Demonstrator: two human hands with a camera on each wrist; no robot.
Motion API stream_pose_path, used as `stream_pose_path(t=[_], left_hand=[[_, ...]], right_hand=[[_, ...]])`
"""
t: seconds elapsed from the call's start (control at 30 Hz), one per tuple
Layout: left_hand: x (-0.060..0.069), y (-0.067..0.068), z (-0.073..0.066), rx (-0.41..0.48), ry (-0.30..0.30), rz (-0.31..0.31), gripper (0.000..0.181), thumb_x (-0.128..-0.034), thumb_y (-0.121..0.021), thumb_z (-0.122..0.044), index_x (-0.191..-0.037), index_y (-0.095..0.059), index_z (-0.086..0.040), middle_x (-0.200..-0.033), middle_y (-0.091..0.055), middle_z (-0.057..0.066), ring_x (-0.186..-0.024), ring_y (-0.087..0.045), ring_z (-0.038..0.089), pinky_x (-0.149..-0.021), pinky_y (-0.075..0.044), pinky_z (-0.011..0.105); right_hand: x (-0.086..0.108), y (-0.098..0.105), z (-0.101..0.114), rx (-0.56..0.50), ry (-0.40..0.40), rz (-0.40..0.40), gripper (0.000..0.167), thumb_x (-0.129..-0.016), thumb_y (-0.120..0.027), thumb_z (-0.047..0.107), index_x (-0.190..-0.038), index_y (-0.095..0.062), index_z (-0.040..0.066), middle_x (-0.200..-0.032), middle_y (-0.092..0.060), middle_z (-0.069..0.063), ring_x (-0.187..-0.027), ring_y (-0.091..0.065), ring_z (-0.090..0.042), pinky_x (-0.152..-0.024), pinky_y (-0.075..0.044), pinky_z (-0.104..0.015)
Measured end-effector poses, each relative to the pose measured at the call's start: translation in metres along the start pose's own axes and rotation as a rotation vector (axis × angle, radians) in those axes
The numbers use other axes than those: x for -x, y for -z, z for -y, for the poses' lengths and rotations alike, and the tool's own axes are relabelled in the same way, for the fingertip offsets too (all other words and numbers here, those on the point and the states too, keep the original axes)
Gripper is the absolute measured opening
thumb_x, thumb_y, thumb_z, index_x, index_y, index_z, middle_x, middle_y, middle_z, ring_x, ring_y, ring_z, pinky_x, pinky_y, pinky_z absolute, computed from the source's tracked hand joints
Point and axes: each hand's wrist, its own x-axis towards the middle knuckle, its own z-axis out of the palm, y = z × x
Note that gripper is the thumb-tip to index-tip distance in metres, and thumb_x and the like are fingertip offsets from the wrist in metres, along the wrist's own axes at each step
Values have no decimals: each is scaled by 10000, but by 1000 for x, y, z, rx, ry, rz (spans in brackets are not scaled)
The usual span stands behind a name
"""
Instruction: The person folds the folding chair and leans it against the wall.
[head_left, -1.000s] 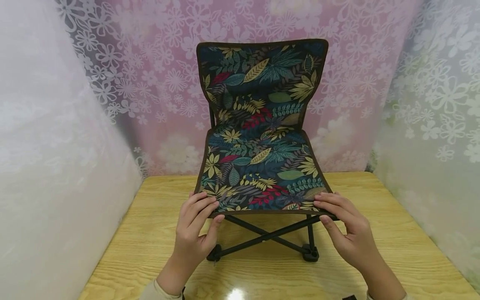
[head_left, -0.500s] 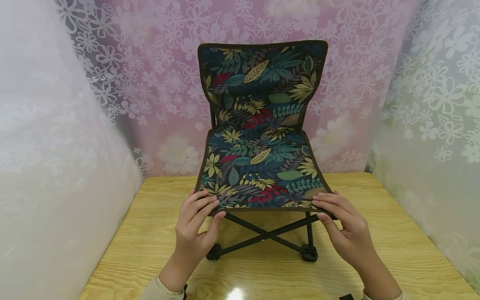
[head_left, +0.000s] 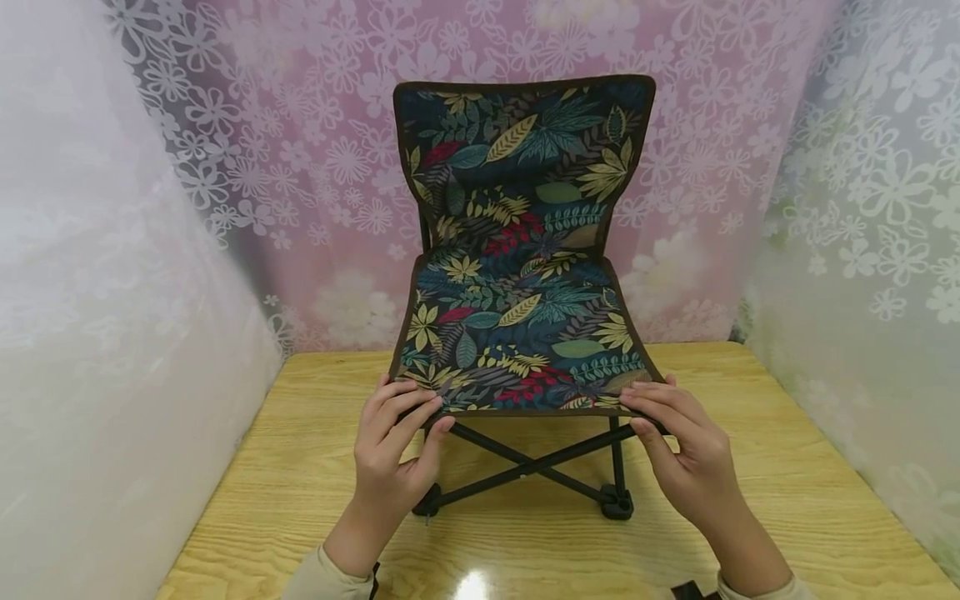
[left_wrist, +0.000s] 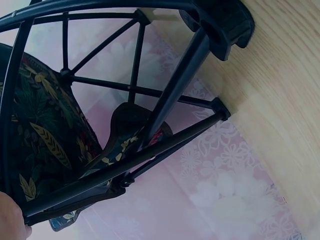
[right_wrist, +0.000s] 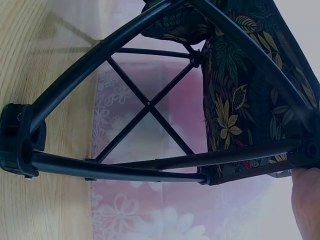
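Note:
A small folding chair (head_left: 525,308) with leaf-patterned dark fabric stands unfolded and upright, its seat facing me. My left hand (head_left: 396,446) grips the front left corner of the seat, fingers over the fabric and thumb at the front edge. At the front right corner my right hand (head_left: 688,450) holds on in the same way. Crossed black tubes (head_left: 525,467) run below the seat. From underneath, the left wrist view shows the frame, with part of my left hand (left_wrist: 11,220) at the corner. Part of my right hand (right_wrist: 307,200) shows at the right wrist view's edge.
The chair stands on a wood-grain table (head_left: 300,467). Behind it hangs a pink floral curtain (head_left: 322,167). Pale sheets enclose the left side (head_left: 112,333) and the right side (head_left: 855,292). Black plastic feet (head_left: 617,502) rest near the table's middle.
The seat's front edge has risen slightly in view, and both hands have moved a little inward with its corners. Their grip looks the same.

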Motion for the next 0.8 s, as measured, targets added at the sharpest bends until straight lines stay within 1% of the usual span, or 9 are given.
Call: stream_pose_path(t=[0.13, 0.33, 0.6, 0.8], left_hand=[[0, -1, 0, -5, 1, 5, 255, -1009, -756, -223, -989, -820, 23, -973, -774, 187, -978, -663, 428, -1193, -449, 544], [-3, -3, 1, -13, 2, 14, 251, -1007, -752, -222, -997, -821, 20, -974, -779, 180, -962, -663, 417, -1166, -464, 562], [-7, -7, 1, -9, 1, 3, 239, -999, -750, -205, -981, -820, 23, -959, -780, 190, -945, -659, 421, -1146, -472, 549], [-8, -10, 1, -40, -6, -4, 247, -997, -738, -208, -975, -822, 22, -958, -790, 188, -937, -653, 414, -1120, -476, 547]], right_hand=[[0, -2, -1, 11, -4, -9, 400, -1078, -625, 272, -1098, -775, -97, -1084, -741, -222, -1250, -657, -110, -1282, -358, -346], [-2, -5, -4, 8, 13, -14, 403, -1082, -619, 270, -1093, -773, -101, -1078, -731, -231, -1231, -658, -115, -1287, -351, -362], [-4, -6, -7, 3, 16, -2, 406, -1085, -612, 282, -1083, -777, -88, -1076, -727, -228, -1216, -655, -116, -1299, -331, -372], [-5, -8, -8, 19, 10, 5, 405, -1091, -605, 294, -1100, -777, -72, -1075, -728, -222, -1201, -652, -126, -1300, -327, -379]])
